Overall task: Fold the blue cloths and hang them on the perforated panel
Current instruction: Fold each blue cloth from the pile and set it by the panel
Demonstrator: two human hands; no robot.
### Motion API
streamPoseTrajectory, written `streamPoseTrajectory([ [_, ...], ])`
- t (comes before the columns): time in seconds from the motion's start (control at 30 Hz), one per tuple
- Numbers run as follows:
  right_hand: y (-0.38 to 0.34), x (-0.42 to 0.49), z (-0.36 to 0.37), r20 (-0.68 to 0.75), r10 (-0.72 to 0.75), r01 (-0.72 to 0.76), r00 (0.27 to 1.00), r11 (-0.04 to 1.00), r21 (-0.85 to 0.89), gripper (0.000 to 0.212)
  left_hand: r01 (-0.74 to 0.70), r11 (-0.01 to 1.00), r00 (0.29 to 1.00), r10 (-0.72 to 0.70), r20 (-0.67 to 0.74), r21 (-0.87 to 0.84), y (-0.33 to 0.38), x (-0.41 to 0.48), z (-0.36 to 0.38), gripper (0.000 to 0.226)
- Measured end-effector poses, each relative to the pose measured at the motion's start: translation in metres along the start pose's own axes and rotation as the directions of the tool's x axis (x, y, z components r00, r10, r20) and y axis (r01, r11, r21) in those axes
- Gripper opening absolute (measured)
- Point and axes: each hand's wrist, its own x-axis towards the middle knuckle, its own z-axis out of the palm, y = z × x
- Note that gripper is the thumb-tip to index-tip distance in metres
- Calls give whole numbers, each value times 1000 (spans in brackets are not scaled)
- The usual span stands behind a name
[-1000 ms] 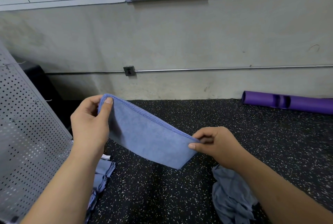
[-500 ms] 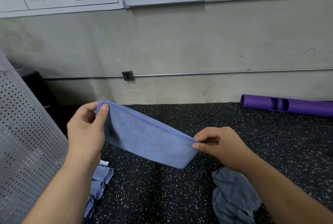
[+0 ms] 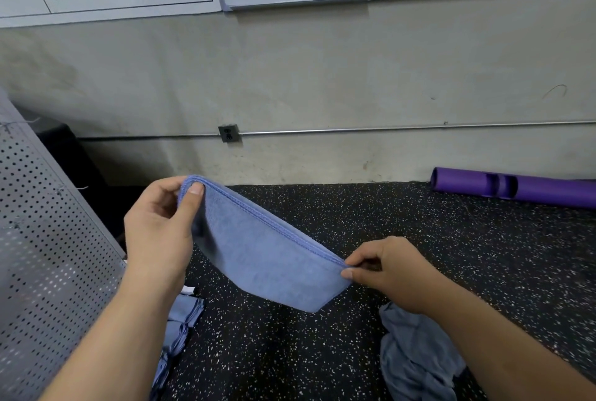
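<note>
left hand (image 3: 158,229) and right hand (image 3: 385,271) each pinch an end of the folded blue terry cloth (image 3: 264,258), stitched edge taut between the grips, body sagging below; keep corners aligned before hanging on grey perforated metal panel (image 3: 48,258).

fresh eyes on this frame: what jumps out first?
The blue cloth, folded over and stretched in mid-air at the centre, pinched at its upper end by the left hand and at its lower end by the right hand. Next, the grey perforated panel leaning at the left edge, and the purple tube lying on the speckled black floor by the wall at right.
</note>
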Motion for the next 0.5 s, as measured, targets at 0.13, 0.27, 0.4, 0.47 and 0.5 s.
streamPoseTrajectory([
  [0.13,1,1,-1,-73,8,-12,997,999,-45,7,8,999,1000,-8,4,-33,-3,1,-2,6],
  [0.27,0,3,-7,-104,-30,25,994,999,-48,12,-8,998,1000,7,-18,-59,-5,3,-2,12],
  [0.4,-2,1,-16,-193,-32,37,981,999,22,11,-17,997,999,14,-33,-77,-6,3,-2,15],
  [0.47,-3,1,-19,-277,1,38,961,990,134,11,-8,994,999,3,-45,-111,-6,4,-2,17],
  [0.5,-5,1,-21,-312,19,46,950,979,198,13,7,991,999,-13,-47,-130,-7,4,-2,17],
])
